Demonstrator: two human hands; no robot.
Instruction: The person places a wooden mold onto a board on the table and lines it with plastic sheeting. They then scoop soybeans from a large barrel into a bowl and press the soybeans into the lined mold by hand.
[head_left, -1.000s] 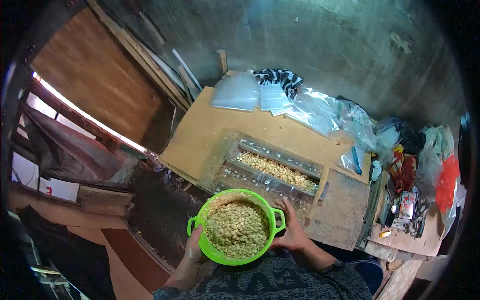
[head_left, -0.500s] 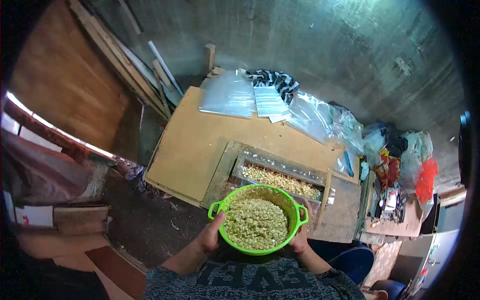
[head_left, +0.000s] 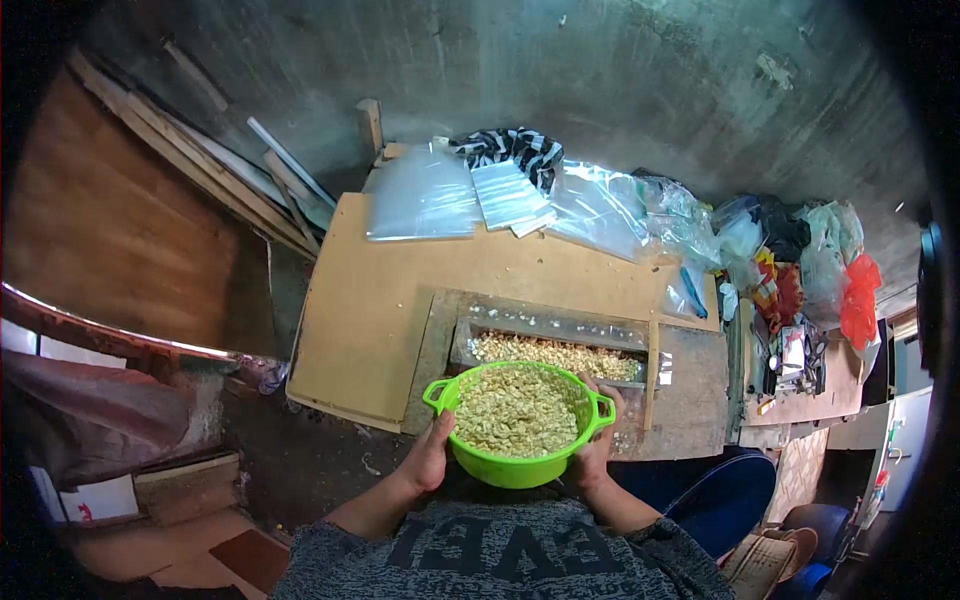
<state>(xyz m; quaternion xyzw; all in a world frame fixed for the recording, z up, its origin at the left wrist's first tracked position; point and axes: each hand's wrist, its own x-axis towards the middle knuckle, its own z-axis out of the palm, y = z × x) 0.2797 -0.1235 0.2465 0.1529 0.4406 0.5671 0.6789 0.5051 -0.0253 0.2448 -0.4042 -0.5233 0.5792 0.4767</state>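
Observation:
A bright green plastic basin [head_left: 512, 473] with two loop handles is held in front of my body. It is nearly full of pale, crumbly grains [head_left: 515, 410] that look like split beans. My left hand [head_left: 430, 458] is closed on its left side below the handle, and my right hand [head_left: 598, 440] grips the right side by the other handle. Just beyond the basin, a long shallow wooden-framed tray [head_left: 560, 326] contains similar grains [head_left: 555, 356]. The basin covers part of the tray's near edge.
The tray rests on a worn board [head_left: 690, 400] on a tan tabletop [head_left: 370, 310]. Clear plastic sheets [head_left: 425, 200] and a striped black-and-white bag [head_left: 515, 150] lie along the back. Crumpled plastic bags [head_left: 835, 245] pile up at right. Planks [head_left: 190, 155] lean at left.
The basin has risen slightly in view, and more of its near outer wall shows. It overlaps the tray's near edge more. The camera view has turned a little; both hands keep their grip.

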